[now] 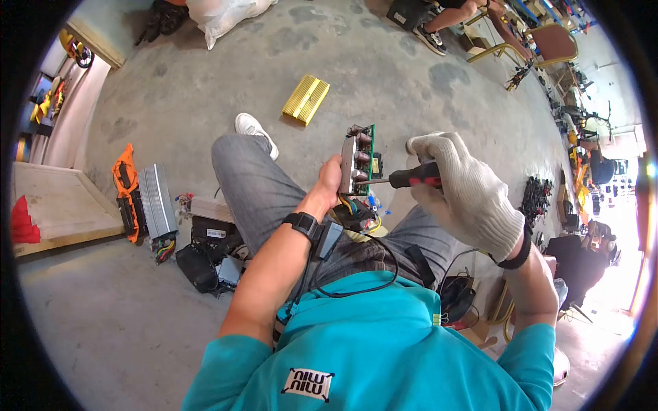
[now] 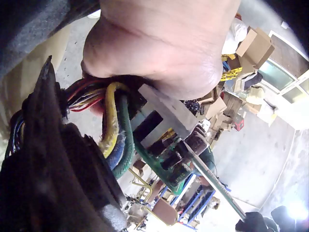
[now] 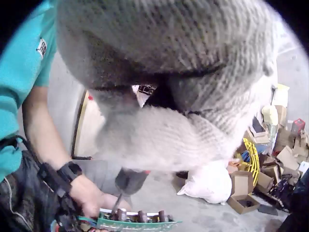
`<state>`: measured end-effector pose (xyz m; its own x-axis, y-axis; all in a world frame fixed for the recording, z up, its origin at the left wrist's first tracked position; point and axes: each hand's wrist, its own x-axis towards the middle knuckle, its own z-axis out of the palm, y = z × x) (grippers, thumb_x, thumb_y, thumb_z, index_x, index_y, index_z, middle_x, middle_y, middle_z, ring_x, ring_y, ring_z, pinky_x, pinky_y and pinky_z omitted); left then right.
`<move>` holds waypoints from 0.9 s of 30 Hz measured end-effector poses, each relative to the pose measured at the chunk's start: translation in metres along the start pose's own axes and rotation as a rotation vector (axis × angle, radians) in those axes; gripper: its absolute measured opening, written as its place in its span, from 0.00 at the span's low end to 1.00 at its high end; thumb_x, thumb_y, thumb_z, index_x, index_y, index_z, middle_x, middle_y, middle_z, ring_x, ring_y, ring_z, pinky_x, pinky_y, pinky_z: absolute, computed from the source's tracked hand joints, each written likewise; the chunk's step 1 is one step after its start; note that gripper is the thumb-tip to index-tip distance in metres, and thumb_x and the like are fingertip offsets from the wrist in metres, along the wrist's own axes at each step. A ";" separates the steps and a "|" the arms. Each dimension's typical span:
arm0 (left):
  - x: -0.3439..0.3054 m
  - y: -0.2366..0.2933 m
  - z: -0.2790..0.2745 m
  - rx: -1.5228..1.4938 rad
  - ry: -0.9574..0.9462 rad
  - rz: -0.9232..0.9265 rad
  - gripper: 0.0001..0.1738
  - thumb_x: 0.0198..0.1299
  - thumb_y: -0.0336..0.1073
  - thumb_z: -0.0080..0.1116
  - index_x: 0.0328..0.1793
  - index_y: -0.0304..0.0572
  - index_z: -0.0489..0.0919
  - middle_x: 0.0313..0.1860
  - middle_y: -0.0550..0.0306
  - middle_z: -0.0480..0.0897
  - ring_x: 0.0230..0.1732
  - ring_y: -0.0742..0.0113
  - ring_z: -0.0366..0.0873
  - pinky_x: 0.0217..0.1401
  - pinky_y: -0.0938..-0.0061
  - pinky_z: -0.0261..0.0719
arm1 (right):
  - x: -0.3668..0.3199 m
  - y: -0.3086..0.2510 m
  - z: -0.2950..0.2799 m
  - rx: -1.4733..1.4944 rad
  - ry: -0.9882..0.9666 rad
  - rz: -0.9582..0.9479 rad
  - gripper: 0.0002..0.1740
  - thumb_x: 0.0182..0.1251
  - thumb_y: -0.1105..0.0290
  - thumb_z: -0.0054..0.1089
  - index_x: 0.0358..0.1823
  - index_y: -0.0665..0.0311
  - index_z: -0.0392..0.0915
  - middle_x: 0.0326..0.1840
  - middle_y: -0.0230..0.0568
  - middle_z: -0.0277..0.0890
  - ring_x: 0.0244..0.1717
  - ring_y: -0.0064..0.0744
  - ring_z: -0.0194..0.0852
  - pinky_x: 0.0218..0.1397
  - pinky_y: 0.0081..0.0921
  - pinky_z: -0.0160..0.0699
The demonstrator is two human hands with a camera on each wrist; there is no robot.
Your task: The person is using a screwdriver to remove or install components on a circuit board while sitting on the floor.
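My bare left hand (image 1: 330,179) grips a green circuit board (image 1: 371,154) by its pale metal side bar, holding it upright above my lap. Brown cylindrical parts line the board. Thick yellow, blue and green wires (image 2: 116,128) hang from its lower end, beside the left palm. In a knitted white glove, my right hand (image 1: 473,188) holds a screwdriver (image 1: 415,176) by its black and red handle. Its thin shaft (image 2: 215,181) points left, with the tip at the parts on the board. The glove hides much of the handle in the right wrist view.
On the concrete floor ahead lies a gold finned metal case (image 1: 306,100). A silver finned case (image 1: 157,202) and an orange and black part (image 1: 127,181) lie left, near a wooden platform (image 1: 65,198). Black boxes (image 1: 209,250) sit by my left thigh. Another person's leg (image 1: 449,19) shows far right.
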<state>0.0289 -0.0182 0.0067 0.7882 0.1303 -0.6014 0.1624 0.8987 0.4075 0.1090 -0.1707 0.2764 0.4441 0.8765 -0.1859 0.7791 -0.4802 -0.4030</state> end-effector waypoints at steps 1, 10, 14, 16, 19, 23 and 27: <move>0.001 -0.001 -0.003 -0.003 0.001 0.003 0.22 0.70 0.43 0.30 0.49 0.48 0.79 0.28 0.59 0.78 0.26 0.66 0.74 0.27 0.60 0.78 | -0.003 0.002 0.000 -0.065 0.041 -0.099 0.24 0.60 0.72 0.67 0.58 0.61 0.71 0.51 0.49 0.74 0.50 0.54 0.80 0.47 0.44 0.83; -0.005 0.004 0.006 -0.006 -0.011 0.019 0.23 0.71 0.42 0.29 0.49 0.46 0.80 0.28 0.58 0.78 0.26 0.66 0.74 0.31 0.62 0.79 | -0.003 0.000 -0.001 -0.012 0.014 -0.006 0.26 0.60 0.73 0.67 0.60 0.61 0.71 0.54 0.52 0.72 0.51 0.55 0.81 0.48 0.42 0.83; -0.004 0.003 0.002 -0.013 -0.040 0.002 0.23 0.71 0.40 0.29 0.49 0.44 0.80 0.30 0.56 0.80 0.25 0.67 0.76 0.27 0.64 0.81 | 0.000 0.014 0.001 -0.096 0.075 -0.356 0.26 0.63 0.69 0.67 0.62 0.60 0.70 0.53 0.53 0.73 0.45 0.54 0.84 0.46 0.43 0.83; -0.004 0.001 0.002 -0.044 -0.053 -0.005 0.22 0.70 0.38 0.30 0.49 0.40 0.79 0.32 0.54 0.82 0.24 0.68 0.79 0.24 0.66 0.83 | -0.002 0.011 0.003 -0.088 0.039 -0.241 0.27 0.62 0.71 0.67 0.62 0.60 0.70 0.54 0.53 0.72 0.47 0.53 0.84 0.47 0.42 0.84; -0.007 0.002 0.001 -0.020 -0.076 -0.004 0.22 0.70 0.37 0.30 0.48 0.41 0.79 0.32 0.55 0.81 0.24 0.69 0.78 0.25 0.67 0.82 | 0.000 0.003 0.005 -0.070 0.008 -0.017 0.28 0.61 0.73 0.67 0.63 0.60 0.70 0.56 0.52 0.71 0.48 0.53 0.83 0.48 0.42 0.84; 0.001 0.000 0.000 -0.063 -0.076 -0.004 0.25 0.73 0.44 0.28 0.48 0.47 0.80 0.30 0.58 0.78 0.27 0.67 0.75 0.28 0.62 0.79 | -0.001 0.003 -0.002 -0.079 0.039 -0.165 0.26 0.63 0.72 0.67 0.62 0.60 0.70 0.53 0.51 0.75 0.46 0.54 0.84 0.46 0.43 0.84; 0.000 0.001 0.000 0.011 -0.038 0.001 0.25 0.72 0.43 0.27 0.48 0.47 0.80 0.30 0.57 0.79 0.27 0.66 0.76 0.29 0.61 0.80 | 0.004 0.009 0.002 -0.118 0.055 -0.343 0.28 0.62 0.72 0.68 0.63 0.60 0.69 0.53 0.50 0.75 0.46 0.54 0.84 0.46 0.43 0.83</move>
<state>0.0291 -0.0176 0.0072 0.8102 0.1152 -0.5748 0.1679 0.8938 0.4159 0.1171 -0.1714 0.2704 0.1686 0.9856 -0.0083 0.9309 -0.1620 -0.3273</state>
